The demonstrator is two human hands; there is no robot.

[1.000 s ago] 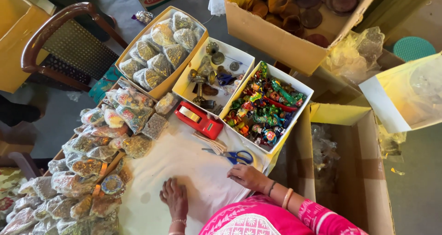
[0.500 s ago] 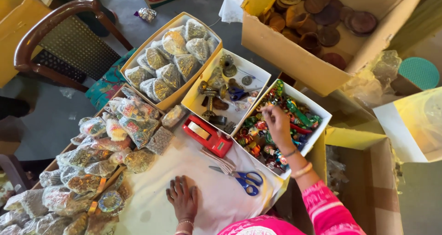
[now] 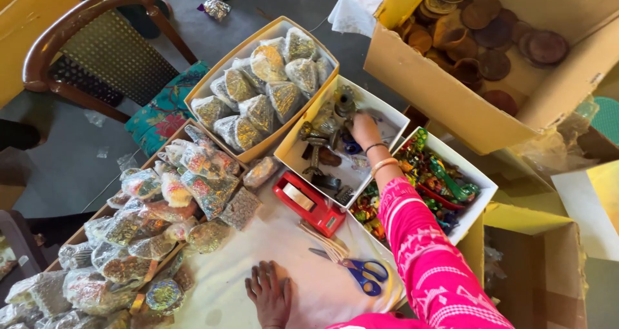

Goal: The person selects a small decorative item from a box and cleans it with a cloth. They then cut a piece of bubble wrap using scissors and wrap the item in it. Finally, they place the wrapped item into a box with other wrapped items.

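Left hand: flat, palm down, fingers spread, near the table's front edge. Right hand: arm extended forward, fingers curled downward.

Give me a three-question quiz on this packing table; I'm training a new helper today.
1. True or false: the right hand reaches into the middle white box.
2. What does the left hand rest on: A) white table cover B) red tape dispenser C) chair?
3. What colour are the handles of the scissors?

Key: 1 true; 2 A; 3 blue.
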